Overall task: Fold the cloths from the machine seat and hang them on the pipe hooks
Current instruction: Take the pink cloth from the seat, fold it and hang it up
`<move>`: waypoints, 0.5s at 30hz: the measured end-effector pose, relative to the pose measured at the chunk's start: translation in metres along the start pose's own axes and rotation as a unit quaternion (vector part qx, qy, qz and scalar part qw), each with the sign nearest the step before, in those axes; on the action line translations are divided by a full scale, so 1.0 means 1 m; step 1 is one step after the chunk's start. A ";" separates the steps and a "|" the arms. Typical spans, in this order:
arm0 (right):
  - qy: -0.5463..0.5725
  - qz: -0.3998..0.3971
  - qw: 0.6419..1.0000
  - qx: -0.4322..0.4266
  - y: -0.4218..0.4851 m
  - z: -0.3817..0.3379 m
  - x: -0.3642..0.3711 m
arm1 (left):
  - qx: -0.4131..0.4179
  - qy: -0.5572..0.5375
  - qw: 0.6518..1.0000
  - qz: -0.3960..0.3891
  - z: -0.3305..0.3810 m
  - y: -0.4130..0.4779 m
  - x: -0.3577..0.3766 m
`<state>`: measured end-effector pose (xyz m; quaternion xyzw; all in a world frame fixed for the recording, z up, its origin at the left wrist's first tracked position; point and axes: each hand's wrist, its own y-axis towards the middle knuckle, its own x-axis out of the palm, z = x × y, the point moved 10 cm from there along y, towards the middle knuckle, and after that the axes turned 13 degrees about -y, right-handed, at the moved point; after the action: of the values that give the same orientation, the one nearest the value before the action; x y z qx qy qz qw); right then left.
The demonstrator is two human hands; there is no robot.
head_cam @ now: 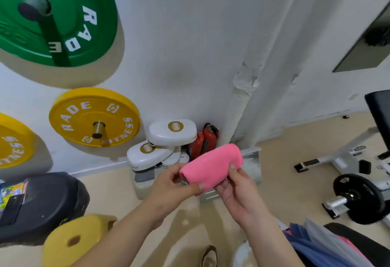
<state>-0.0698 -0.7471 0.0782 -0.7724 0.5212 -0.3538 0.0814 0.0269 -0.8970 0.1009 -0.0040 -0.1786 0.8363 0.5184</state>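
Both hands held a pink cloth [213,164], folded into a small thick pad, out in front of the body. The left hand [175,184] pinched 1 end between thumb and fingers. The right hand [234,192] clamped the other side, thumb on top and fingers beneath, probably to stop the layers springing open. The white pipe [239,106] with a hook [254,82] stood ahead, well apart. More cloths [316,243] lay on the seat [358,239] at lower right.
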 end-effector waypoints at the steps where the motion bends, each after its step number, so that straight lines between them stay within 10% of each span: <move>1: 0.014 -0.001 1.000 0.002 0.015 -0.011 -0.003 | 0.014 0.001 1.000 0.000 0.009 0.019 0.011; 8: -0.258 -0.016 0.964 -0.064 0.116 -0.142 -0.027 | 0.048 0.043 0.998 -0.013 0.089 0.148 0.065; 15: -0.685 -0.086 0.683 -0.236 0.152 -0.329 0.051 | 0.130 0.166 0.974 -0.081 0.204 0.248 0.120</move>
<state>-0.3810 -0.7783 0.2687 -0.8343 0.3177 0.4037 0.2000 -0.2821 -0.9516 0.2383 -0.0611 0.0210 0.7949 0.6033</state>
